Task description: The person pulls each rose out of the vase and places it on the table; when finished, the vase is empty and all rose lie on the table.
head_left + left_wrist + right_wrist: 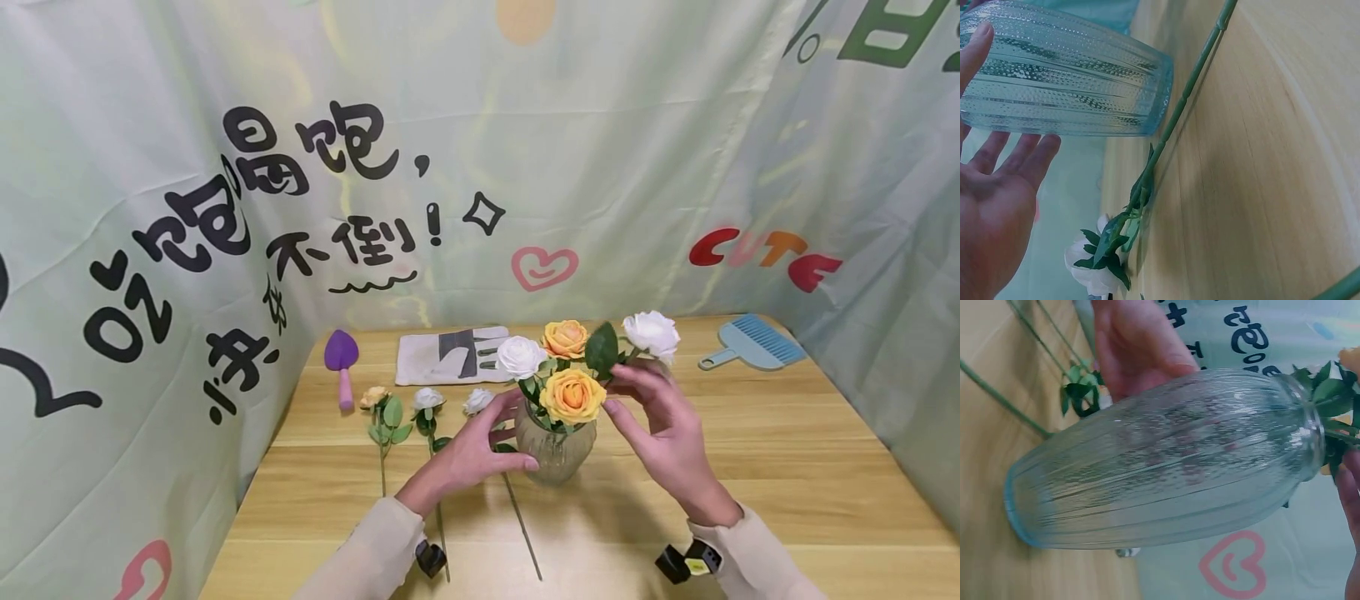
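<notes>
A ribbed clear glass vase [557,450] stands upright on the table, holding yellow roses [572,397] and white roses [651,335] with green leaves. My left hand [480,446] holds its left side, thumb in front and fingers round behind; the left wrist view shows the thumb on the ribbed glass [1066,75]. At the right of the bouquet, my right hand [663,425] has thumb and fingers apart beside the front yellow rose and a dark leaf [602,350]. Those fingertips are partly hidden by the leaf. Leaves [1332,397] crowd the vase's neck in the right wrist view.
Left of the vase lie a yellow rose [375,398] and two white roses [428,399] on long stems. Behind them are a purple trowel [342,354] with a pink handle and a pair of gloves [420,358]. A blue dustpan-like comb tool [753,343] lies back right.
</notes>
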`<action>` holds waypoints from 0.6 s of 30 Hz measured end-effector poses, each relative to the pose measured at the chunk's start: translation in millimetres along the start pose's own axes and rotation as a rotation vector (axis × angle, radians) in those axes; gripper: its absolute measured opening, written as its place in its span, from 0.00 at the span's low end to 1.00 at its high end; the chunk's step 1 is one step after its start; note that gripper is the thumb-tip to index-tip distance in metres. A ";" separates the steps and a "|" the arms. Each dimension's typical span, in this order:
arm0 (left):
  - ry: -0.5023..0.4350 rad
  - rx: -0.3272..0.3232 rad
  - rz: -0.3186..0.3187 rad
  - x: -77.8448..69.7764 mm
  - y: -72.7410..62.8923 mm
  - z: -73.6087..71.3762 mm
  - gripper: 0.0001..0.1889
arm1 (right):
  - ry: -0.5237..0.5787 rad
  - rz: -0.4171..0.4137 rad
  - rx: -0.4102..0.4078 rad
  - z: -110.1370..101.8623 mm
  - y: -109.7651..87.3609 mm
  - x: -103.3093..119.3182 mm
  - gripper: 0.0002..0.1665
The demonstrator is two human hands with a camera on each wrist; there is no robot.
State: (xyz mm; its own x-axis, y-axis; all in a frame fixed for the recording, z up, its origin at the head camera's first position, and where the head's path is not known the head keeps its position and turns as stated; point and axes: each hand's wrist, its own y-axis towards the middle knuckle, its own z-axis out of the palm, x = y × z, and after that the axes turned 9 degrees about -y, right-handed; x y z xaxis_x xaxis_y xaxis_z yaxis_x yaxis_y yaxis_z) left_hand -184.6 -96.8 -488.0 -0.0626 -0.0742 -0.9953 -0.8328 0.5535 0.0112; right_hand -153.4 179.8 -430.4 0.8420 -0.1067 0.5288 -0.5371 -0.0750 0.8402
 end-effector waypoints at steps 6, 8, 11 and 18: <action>0.002 0.001 0.009 0.3 -0.1 0.2 0.54 | 0.042 0.060 -0.061 -2.5 11.1 7.3 0.31; 0.007 0.001 0.012 0.7 -0.2 0.2 0.55 | 0.053 0.084 -0.087 -3.0 13.7 8.9 0.32; 0.010 0.000 0.009 1.2 -0.2 0.2 0.55 | 0.069 0.106 -0.130 -4.0 18.0 10.6 0.32; 0.017 -0.002 0.006 2.4 -0.7 -0.2 0.55 | 0.155 0.082 -0.351 -9.6 37.7 13.7 0.27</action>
State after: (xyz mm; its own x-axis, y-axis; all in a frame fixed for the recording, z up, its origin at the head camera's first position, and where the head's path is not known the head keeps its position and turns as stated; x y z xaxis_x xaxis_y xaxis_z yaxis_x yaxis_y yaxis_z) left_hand -184.3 -97.5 -490.4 -0.0772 -0.0853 -0.9934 -0.8332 0.5527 0.0172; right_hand -161.6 185.1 -390.3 0.8087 0.0553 0.5855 -0.5762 0.2744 0.7699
